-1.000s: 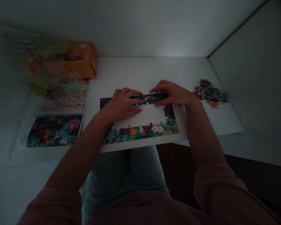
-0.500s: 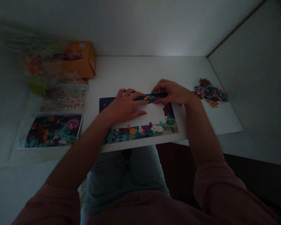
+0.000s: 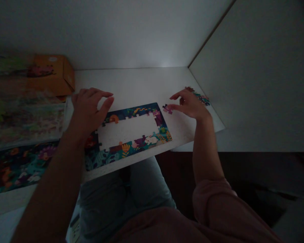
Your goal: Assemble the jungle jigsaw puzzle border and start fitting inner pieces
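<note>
A partly assembled jigsaw border (image 3: pixel 134 143) is shown on the white worktop (image 3: pixel 142 84), its centre unfilled. The left hand (image 3: pixel 88 109) is held above the upper left corner, fingers released. The right hand (image 3: pixel 190 105) is spread open, a loose piece (image 3: pixel 167 108) lying just at the fingers (image 3: pixel 176 106) and not clearly grasped. Further pieces (image 3: pixel 200 96) are heaped beyond; an orange box (image 3: pixel 52 75) is seen at far left.

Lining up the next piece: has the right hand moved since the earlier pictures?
Yes: the right hand has moved rightward, off the jigsaw border, and is now beyond its right end.
</note>
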A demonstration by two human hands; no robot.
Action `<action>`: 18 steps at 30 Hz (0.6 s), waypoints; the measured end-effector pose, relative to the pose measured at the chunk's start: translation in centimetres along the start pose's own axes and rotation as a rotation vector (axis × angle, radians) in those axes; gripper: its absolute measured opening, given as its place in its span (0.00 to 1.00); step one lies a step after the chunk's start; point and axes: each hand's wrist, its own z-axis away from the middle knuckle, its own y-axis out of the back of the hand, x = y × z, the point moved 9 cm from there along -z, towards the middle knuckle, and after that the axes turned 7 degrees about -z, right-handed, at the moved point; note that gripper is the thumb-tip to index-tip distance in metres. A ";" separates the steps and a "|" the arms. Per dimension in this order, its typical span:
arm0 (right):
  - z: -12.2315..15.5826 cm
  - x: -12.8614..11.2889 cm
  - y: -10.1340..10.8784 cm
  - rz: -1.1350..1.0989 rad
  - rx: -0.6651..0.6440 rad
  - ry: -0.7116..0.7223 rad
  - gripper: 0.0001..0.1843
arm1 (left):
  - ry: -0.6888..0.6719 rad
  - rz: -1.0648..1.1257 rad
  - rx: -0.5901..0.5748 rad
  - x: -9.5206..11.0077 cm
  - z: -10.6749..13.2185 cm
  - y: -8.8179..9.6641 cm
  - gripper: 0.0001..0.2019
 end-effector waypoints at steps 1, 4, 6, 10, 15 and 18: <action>1.2 0.5 -0.3 0.034 -0.024 -0.011 0.30 | 0.019 -0.002 0.018 -0.5 -0.1 0.1 0.18; 3.5 1.7 -1.2 0.076 0.000 -0.045 0.27 | 0.048 -0.013 0.037 -1.6 -0.6 0.0 0.19; 4.2 2.3 -1.9 0.025 0.014 -0.087 0.28 | 0.058 -0.017 0.041 -2.1 -0.8 -0.2 0.19; 3.8 1.9 -3.3 -0.161 -0.047 -0.134 0.32 | 0.051 -0.014 0.038 -2.4 -0.9 -0.5 0.20; -0.9 -3.0 -3.0 -0.407 0.060 0.054 0.35 | 0.046 0.125 0.093 -2.0 -0.5 0.0 0.17; -4.7 -6.8 -5.1 -0.499 0.027 0.148 0.36 | 0.081 0.317 0.069 -1.9 -0.2 -0.1 0.17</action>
